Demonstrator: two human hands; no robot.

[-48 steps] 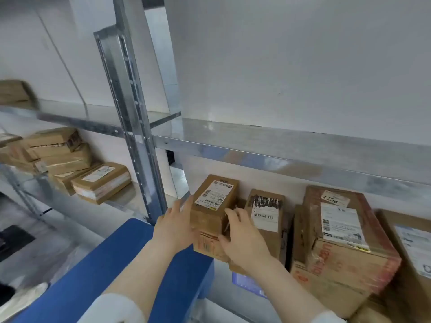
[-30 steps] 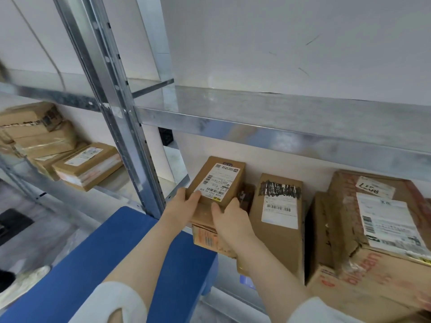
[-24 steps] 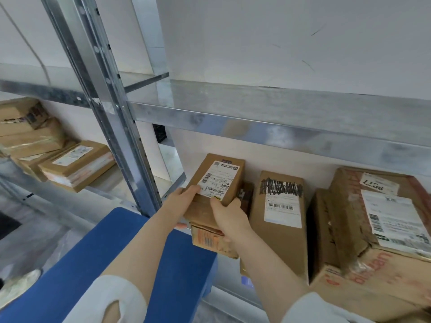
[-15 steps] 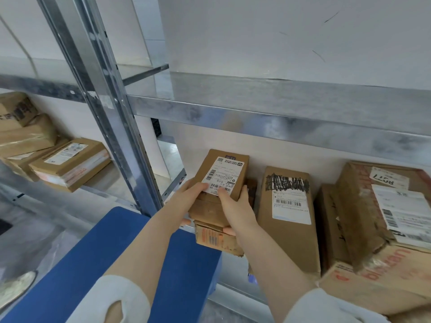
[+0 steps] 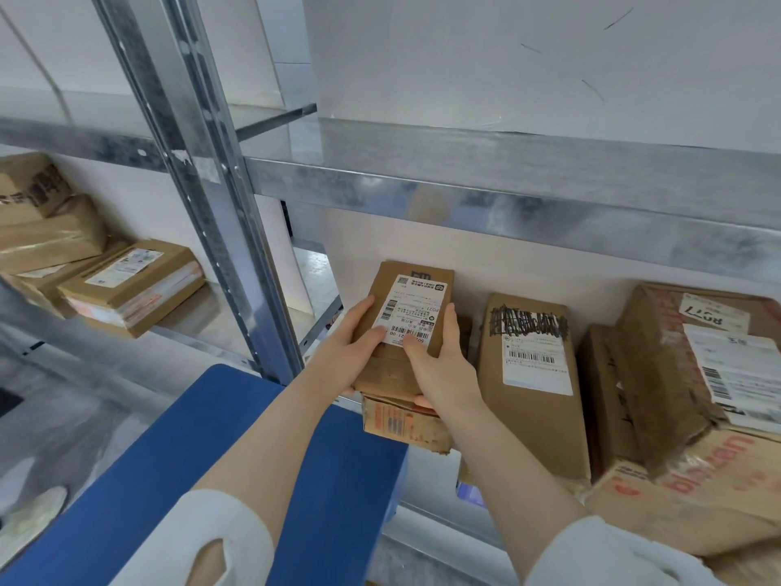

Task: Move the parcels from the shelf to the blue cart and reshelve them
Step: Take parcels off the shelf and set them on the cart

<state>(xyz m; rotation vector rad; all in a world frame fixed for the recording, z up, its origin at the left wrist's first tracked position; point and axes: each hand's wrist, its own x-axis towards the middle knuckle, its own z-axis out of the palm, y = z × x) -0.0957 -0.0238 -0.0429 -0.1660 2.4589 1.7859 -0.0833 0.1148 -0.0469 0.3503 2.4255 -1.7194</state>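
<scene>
A small brown parcel (image 5: 416, 289) with a white barcode label is gripped from both sides, tilted up off the shelf. My left hand (image 5: 346, 353) clasps its left edge and my right hand (image 5: 439, 365) its right edge, thumbs on the label. Beneath it lies another small parcel (image 5: 401, 425) with orange print, which sticks out over the shelf's front edge. The blue cart (image 5: 211, 467) has its flat top right below my forearms, against the shelf.
A tall parcel (image 5: 532, 374) with a scribbled-out label stands right of my hands. Larger taped boxes (image 5: 697, 395) crowd the far right. A metal upright (image 5: 211, 205) splits the bays. Stacked parcels (image 5: 131, 285) fill the left bay. The upper shelf beam (image 5: 507, 205) hangs overhead.
Both hands slid higher up the small parcel's sides and onto its label, and the parcel has tipped up slightly off the one below it. The view has shifted a little to the right.
</scene>
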